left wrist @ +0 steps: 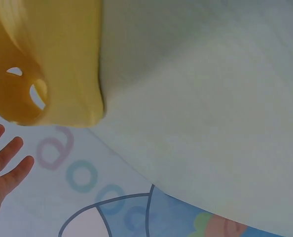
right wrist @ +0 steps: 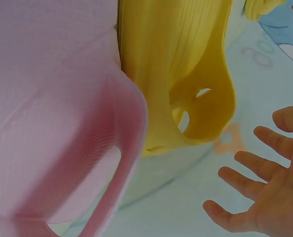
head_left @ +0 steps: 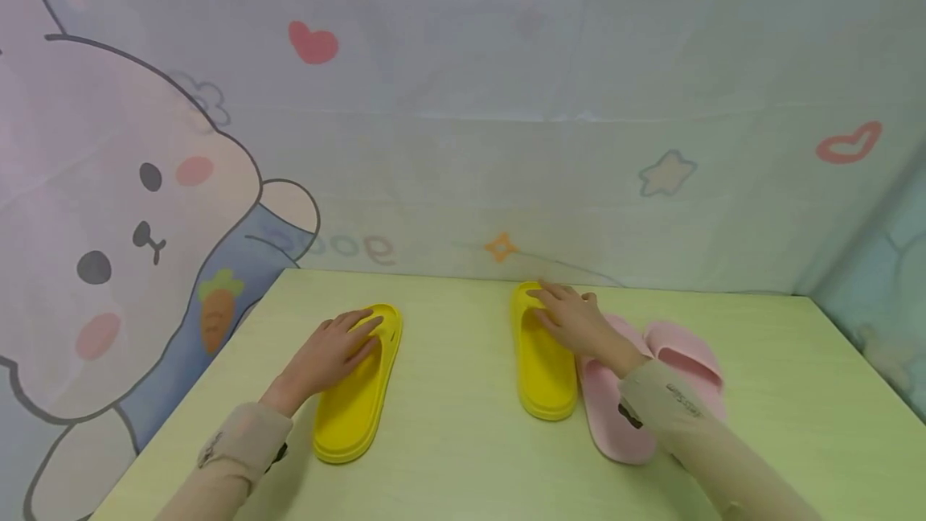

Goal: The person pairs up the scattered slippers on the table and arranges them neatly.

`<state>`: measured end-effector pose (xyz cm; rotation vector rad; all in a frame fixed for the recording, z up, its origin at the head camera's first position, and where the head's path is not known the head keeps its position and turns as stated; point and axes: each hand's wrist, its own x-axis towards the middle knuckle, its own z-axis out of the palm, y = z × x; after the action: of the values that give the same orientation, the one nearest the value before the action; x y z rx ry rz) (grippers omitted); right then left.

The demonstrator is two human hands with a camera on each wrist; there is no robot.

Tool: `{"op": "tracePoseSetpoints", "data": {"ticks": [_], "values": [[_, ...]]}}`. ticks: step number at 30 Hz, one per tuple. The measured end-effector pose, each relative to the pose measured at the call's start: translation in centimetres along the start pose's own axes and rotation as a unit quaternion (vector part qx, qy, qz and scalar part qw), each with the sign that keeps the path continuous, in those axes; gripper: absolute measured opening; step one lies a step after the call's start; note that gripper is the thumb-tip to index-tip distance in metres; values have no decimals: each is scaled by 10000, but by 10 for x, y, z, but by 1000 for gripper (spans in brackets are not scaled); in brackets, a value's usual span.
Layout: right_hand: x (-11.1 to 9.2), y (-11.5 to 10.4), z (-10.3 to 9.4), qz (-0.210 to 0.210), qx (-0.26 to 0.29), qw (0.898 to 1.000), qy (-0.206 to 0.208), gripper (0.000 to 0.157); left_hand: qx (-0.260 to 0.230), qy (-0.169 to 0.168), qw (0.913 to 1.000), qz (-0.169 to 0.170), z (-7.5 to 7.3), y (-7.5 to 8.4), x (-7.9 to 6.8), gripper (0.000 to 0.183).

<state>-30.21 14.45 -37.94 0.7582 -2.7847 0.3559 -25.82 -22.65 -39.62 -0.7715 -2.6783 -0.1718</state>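
Your left hand [head_left: 329, 356] is unclenched over the left yellow slipper [head_left: 350, 416], well left of the pink slippers [head_left: 615, 416]; its long axis runs away from you, toe angled toward them. Your unclenched right hand [head_left: 579, 324] is over the right yellow slipper [head_left: 546, 380], just left of them; toe away, angled slightly left.
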Motion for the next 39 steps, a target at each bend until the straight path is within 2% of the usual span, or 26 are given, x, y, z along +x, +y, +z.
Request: {"op": "tracePoseSetpoints", "data": {"ticks": [9, 14, 19, 23, 29, 39], "values": [[2, 4, 11, 361, 19, 9977, -578, 39, 148, -207, 9995, 171, 9, -1, -11, 42], [0, 6, 14, 402, -12, 9954, -869, 40, -31, -250, 9996, 141, 11, 1, -15, 44], [-1, 6, 16, 317, -130, 9951, -930, 42, -356, -289, 9989, 25, 13, 3, -18, 44], [-2, 6, 16, 306, -166, 9951, -924, 43, -404, -265, 9988, 15, 14, 3, -19, 43], [-3, 5, 17, 203, -338, 9952, -896, 43, -109, -171, 9996, 214, 15, 2, -20, 45], [-9, 1, 15, 6, -591, 9936, -965, 46, 309, -312, 9984, 346, 12, 8, -18, 48]]}}
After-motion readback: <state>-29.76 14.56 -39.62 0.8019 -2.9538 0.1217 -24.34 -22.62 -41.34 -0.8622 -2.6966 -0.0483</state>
